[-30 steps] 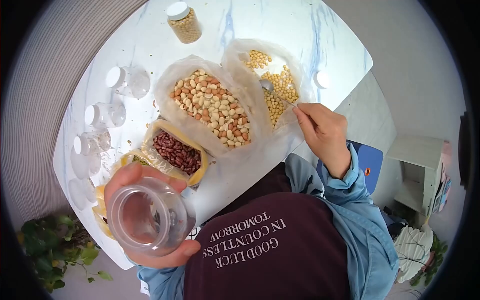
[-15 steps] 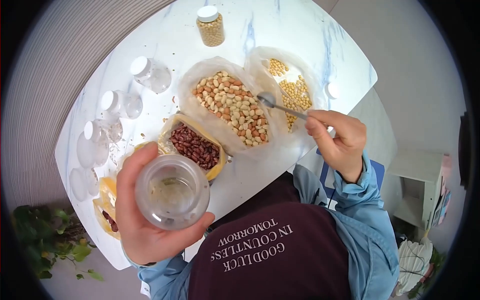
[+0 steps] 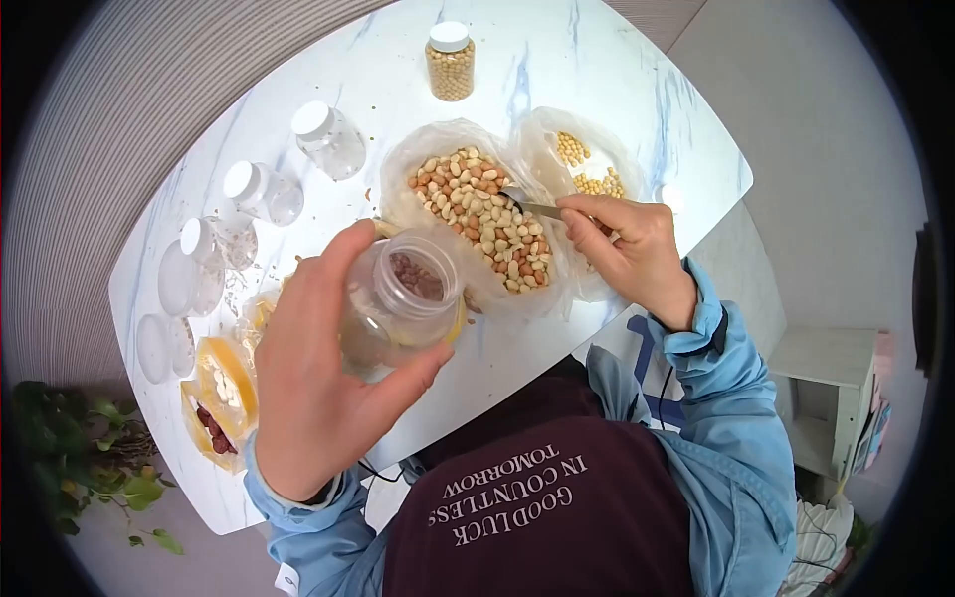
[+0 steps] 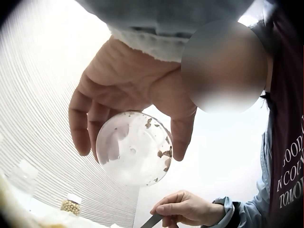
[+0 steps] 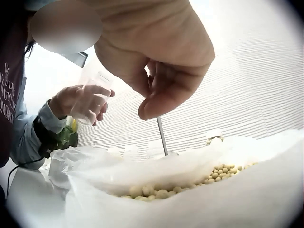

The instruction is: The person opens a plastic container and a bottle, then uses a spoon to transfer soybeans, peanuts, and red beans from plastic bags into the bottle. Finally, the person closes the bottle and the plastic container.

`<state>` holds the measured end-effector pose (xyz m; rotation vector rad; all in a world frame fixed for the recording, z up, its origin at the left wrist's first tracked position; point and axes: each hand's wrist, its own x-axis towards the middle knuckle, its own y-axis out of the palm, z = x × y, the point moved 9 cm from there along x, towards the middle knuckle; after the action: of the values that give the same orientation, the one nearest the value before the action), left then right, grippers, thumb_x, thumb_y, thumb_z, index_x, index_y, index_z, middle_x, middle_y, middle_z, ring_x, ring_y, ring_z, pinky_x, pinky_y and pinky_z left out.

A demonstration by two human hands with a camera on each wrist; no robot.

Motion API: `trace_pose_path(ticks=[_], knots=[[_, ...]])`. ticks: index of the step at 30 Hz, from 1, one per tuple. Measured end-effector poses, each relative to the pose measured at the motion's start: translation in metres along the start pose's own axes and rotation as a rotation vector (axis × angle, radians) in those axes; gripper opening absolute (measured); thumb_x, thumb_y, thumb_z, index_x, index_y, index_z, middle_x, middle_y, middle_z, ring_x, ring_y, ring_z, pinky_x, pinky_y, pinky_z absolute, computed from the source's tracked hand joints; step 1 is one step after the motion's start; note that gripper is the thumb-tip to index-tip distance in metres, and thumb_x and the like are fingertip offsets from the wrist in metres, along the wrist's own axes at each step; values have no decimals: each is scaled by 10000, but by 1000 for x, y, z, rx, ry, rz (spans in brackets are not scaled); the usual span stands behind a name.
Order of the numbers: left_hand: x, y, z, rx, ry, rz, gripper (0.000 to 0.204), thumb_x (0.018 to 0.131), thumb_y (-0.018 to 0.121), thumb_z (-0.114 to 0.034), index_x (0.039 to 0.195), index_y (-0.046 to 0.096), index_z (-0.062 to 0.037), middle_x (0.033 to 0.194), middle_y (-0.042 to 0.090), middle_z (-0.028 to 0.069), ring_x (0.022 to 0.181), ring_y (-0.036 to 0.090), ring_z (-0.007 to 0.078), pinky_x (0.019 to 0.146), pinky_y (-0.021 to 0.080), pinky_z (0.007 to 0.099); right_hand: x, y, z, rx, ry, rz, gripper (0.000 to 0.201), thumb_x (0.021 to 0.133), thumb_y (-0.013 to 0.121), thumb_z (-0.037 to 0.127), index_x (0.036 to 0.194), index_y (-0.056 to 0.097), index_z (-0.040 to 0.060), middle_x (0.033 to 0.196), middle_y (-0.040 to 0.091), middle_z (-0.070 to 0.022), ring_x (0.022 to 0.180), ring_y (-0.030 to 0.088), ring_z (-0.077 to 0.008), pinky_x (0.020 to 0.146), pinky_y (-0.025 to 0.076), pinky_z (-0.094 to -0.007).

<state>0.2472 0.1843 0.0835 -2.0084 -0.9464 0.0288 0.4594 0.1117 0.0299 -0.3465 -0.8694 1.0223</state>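
In the head view my left hand [image 3: 318,368] grips a clear plastic jar [image 3: 373,343], lidless and tilted, its mouth toward the camera. Brown flecks cling near the jar's base [image 4: 133,149] in the left wrist view. My right hand [image 3: 637,244] pinches a metal spoon [image 3: 542,210] by its handle. The spoon's bowl is at the peanuts [image 3: 487,234], which fill a translucent plastic bag [image 3: 398,169]. Beside that bag stands a second one [image 3: 542,124] with yellow soybeans [image 3: 599,185]. Dark red beans lie behind the jar, mostly hidden by it.
A capped jar of soybeans [image 3: 451,70] stands at the back. Several clear jars with white lids, one a capped jar [image 3: 333,149], line the left edge. Yellow bags, including one with dark red contents [image 3: 211,428], lie near the left front. A white lid [image 3: 669,197] sits right.
My right hand has moved the spoon from the soybeans over to the peanuts. My left hand has brought the jar up and right, toward the peanut bag, covering the red beans.
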Motion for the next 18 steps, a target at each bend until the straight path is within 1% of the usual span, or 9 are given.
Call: trace_pose_path(ticks=[4,7,9,10,12,13,16,18], knots=[[2,1,4,70,-32,1,756,615,817,-188,1262,462,-24,976,585,150,869,581,306,733,463,371,-4,8,-16,61,129,93,124,837,635,71,929,690,8,658,660,-87,523,611,-112,469,459,-234],[1,2,7,91,-23,16,778,620,820,-210,1281,452,-25,965,586,150,861,579,301,729,462,375,-7,16,-39,317,336,98,148,870,610,90,953,678,-12,654,654,-72,516,589,-88,471,458,-221],[1,4,9,105,-36,47,798,622,823,-223,1296,443,-26,968,587,150,862,580,298,729,462,376,-6,19,-57,488,553,113,169,903,578,106,975,660,-23,657,645,-55,515,587,-92,492,476,-213],[1,6,12,109,-87,74,800,619,828,-209,1297,447,-23,1020,594,144,918,584,273,767,462,358,-7,22,-65,574,661,119,180,920,562,114,986,651,-28,659,641,-46,515,586,-95,502,484,-208],[0,8,15,119,-187,127,804,613,839,-182,1300,456,-18,1123,610,134,1030,591,225,844,462,322,-11,19,-76,637,776,86,191,928,549,128,986,642,-29,658,642,-47,510,581,-89,503,491,-206],[0,8,16,94,-182,117,803,613,839,-185,1300,456,-20,1128,608,133,1028,593,227,838,465,322,-13,17,-81,668,832,69,197,931,542,135,987,637,-29,658,643,-47,508,579,-87,503,495,-205],[0,11,19,33,-168,91,800,615,839,-191,1298,457,-26,1141,605,130,1021,599,234,825,473,324,-18,12,-95,824,837,23,208,925,539,141,975,631,-38,677,646,-72,530,598,-104,501,515,-218],[2,12,17,10,-156,84,798,615,841,-193,1295,458,-28,1147,603,130,1018,604,241,821,478,326,-22,11,-102,910,844,19,208,929,530,140,996,619,-36,680,649,-73,527,601,-108,502,517,-214]])
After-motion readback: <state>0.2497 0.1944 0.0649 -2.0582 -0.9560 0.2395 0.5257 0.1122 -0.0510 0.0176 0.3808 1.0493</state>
